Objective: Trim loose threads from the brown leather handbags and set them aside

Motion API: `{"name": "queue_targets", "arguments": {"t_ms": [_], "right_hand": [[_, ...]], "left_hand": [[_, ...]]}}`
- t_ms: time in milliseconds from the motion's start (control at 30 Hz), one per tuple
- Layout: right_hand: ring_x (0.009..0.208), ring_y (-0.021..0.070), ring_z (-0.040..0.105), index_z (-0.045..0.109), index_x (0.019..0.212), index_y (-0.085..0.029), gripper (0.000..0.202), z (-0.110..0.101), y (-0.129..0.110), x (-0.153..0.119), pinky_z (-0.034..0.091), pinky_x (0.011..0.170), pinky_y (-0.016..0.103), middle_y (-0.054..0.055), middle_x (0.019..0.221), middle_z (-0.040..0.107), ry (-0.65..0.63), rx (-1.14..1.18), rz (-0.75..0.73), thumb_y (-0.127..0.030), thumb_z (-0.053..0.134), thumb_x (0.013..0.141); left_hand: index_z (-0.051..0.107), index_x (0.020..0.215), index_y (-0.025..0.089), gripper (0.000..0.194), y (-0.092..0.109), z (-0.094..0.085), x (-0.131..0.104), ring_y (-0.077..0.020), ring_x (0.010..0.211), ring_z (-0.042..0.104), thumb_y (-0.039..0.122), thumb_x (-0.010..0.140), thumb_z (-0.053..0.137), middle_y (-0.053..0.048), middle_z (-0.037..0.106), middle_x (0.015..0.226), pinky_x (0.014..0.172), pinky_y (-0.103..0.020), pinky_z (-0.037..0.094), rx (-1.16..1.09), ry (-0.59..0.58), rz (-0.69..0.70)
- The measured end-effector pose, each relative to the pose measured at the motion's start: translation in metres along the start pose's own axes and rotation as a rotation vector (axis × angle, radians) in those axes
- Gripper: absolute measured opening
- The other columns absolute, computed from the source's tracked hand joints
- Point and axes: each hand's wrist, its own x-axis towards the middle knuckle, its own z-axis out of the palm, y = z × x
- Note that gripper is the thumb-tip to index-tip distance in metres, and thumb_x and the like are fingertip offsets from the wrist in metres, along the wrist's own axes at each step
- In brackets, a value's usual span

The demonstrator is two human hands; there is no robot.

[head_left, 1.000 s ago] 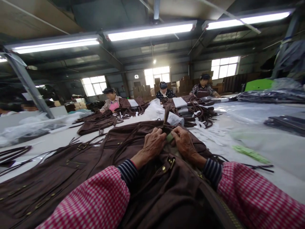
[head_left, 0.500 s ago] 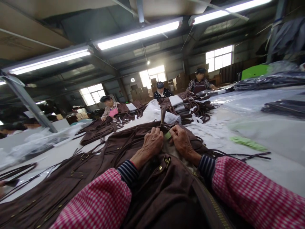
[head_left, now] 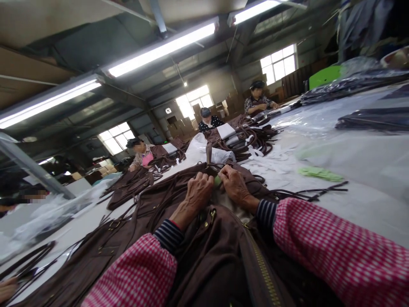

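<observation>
A dark brown jacket [head_left: 220, 238] with a brass zipper [head_left: 263, 273] lies spread in front of me, its upper part away from me. My left hand [head_left: 196, 192] is closed on the fabric near the neck area, fingers curled and tips hidden. Close beside it, my right hand [head_left: 235, 186] pinches at a small green slip [head_left: 217, 181] lying against the jacket's lighter inside. The slip shows in the gap between both hands. Long dark cords [head_left: 319, 191] trail from the jacket to the right.
Folded brown garments with white bands [head_left: 226, 131] and a white plastic bag [head_left: 197, 147] lie beyond. Green slips [head_left: 320, 173] rest on the white table [head_left: 367, 200]. Dark bagged garments [head_left: 370, 118] are at right. Several co-workers are around; one's hand [head_left: 8, 289] shows at lower left.
The view has turned slightly, so the scene sits further left. Both hands stay at the jacket's neck area; less of the green slip shows between them.
</observation>
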Motion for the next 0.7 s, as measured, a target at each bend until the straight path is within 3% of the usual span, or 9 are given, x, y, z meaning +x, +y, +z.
{"name": "queue_targets", "arguments": {"t_ms": [400, 533, 700], "right_hand": [[0.061, 0.015, 0.061, 0.058, 0.081, -0.02, 0.013, -0.002, -0.001, 0.002, 0.04, 0.066, 0.024, 0.0, 0.067, 0.066, -0.014, -0.039, 0.023, -0.018, 0.054, 0.093], [0.067, 0.0162, 0.062, 0.06, 0.082, -0.02, 0.012, -0.003, -0.001, 0.002, 0.039, 0.068, 0.025, 0.002, 0.073, 0.068, 0.0, -0.075, 0.023, -0.017, 0.055, 0.093], [0.062, 0.0156, 0.062, 0.06, 0.084, -0.02, 0.011, -0.004, -0.002, 0.002, 0.039, 0.065, 0.024, 0.001, 0.066, 0.066, -0.032, -0.045, 0.047, -0.019, 0.056, 0.094]], "left_hand": [[0.061, 0.102, 0.009, 0.024, 0.007, 0.005, 0.013, -0.0328, 0.104, 0.053, 0.006, 0.096, 0.038, -0.019, 0.061, 0.102, 0.068, -0.037, 0.047, 0.041, -0.028, 0.051], [0.061, 0.099, 0.01, 0.023, 0.01, 0.002, 0.017, -0.0311, 0.101, 0.055, 0.008, 0.096, 0.038, -0.017, 0.064, 0.097, 0.069, -0.037, 0.047, 0.031, -0.042, 0.047], [0.059, 0.103, 0.014, 0.016, 0.001, -0.002, 0.009, -0.0281, 0.1, 0.057, 0.013, 0.095, 0.045, -0.012, 0.064, 0.099, 0.067, -0.034, 0.046, 0.031, -0.02, -0.014]]}}
